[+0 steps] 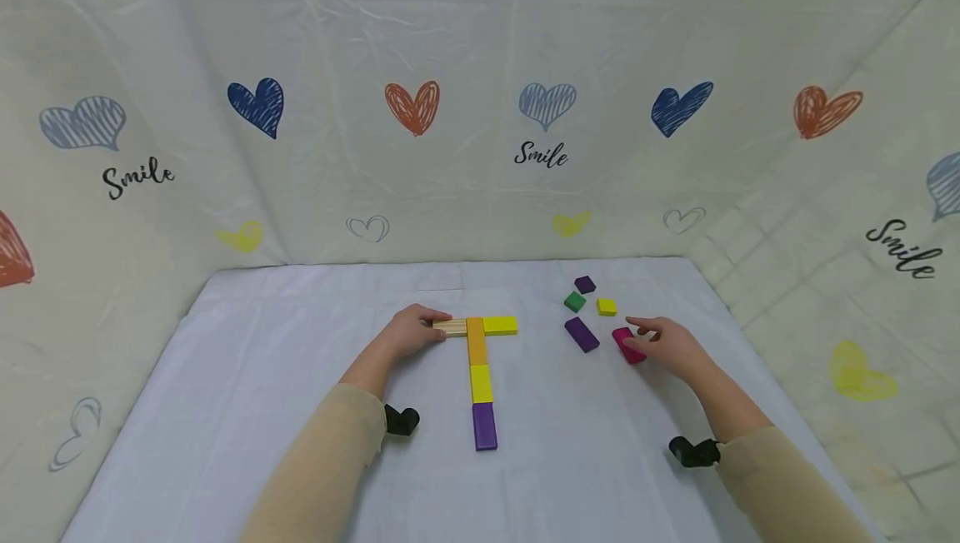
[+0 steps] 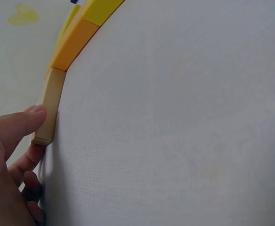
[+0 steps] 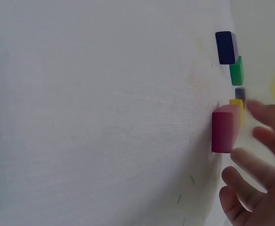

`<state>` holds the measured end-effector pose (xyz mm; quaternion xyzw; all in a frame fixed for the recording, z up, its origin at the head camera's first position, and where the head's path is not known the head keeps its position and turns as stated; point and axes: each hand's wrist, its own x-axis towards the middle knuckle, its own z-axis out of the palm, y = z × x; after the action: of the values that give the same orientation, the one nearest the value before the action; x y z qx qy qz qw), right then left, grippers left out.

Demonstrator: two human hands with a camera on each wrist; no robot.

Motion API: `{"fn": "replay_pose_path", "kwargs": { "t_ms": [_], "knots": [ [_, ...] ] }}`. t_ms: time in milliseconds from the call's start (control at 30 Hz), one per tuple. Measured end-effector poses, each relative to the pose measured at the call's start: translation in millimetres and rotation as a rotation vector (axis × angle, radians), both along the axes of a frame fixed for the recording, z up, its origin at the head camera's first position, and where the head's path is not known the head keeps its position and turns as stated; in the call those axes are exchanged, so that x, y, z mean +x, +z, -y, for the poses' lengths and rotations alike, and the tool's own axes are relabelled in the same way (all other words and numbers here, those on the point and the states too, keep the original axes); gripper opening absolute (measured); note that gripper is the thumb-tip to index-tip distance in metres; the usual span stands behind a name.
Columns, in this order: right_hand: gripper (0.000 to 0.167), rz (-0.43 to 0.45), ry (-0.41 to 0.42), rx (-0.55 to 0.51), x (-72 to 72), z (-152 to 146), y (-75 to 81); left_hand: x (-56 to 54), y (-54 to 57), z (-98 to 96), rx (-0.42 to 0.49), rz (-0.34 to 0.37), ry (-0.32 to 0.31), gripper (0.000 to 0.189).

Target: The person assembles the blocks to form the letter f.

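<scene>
The T-shaped block layout (image 1: 482, 383) looks joined, stem and both crossbar sides down; five loose blocks (image 1: 582, 335) lie to its right, apparently unused. The left hand (image 1: 408, 332), arm stretched forward, pinches the wooden block (image 1: 454, 328) at the crossbar's left. The right hand (image 1: 669, 348) spreads relaxed fingers at the magenta block (image 3: 222, 131), contact unclear.

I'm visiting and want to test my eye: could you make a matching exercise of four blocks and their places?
Blocks
1. Bare-wood piece
2. Orange block
3. Crimson block
4. Green block

Places
A. Between two loose purple blocks
B. Beside the right hand
C. Held in the left hand
D. Adjoining a long yellow block

Pairs: 1-C, 2-D, 3-B, 4-A
</scene>
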<state>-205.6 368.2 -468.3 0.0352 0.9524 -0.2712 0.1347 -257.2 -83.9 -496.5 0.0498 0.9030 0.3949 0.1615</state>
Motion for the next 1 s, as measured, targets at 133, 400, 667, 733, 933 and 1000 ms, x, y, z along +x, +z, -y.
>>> {"fn": "replay_pose_path", "kwargs": {
  "t_ms": [133, 400, 667, 733, 933, 1000],
  "knots": [
    [0.069, 0.043, -0.023, 0.007, -2.4, -2.8, -5.9, -0.6, -0.7, -0.2, 0.005, 0.006, -0.004, 0.033],
    [0.069, 0.063, -0.028, 0.019, -4.5, -0.3, -3.8, -0.9, -1.3, -1.9, 0.023, 0.016, 0.011, 0.032],
    [0.059, 0.092, -0.050, -0.005, -8.9, 8.8, 0.7, -2.8, -2.3, -0.7, 0.012, 0.013, 0.016, 0.032],
    [0.058, 0.093, -0.057, -0.006, -10.2, 9.9, 1.3, -2.8, -2.2, -0.4, 0.012, 0.012, 0.015, 0.032],
    [0.056, 0.102, -0.085, -0.046, -12.6, 7.4, 0.8, -1.3, -0.6, 0.0, 0.010, 0.014, 0.009, 0.032],
    [0.053, 0.103, -0.083, -0.068, -12.7, 5.2, 0.4, -0.9, -0.2, 0.5, 0.007, 0.014, 0.009, 0.032]
  ]
}}
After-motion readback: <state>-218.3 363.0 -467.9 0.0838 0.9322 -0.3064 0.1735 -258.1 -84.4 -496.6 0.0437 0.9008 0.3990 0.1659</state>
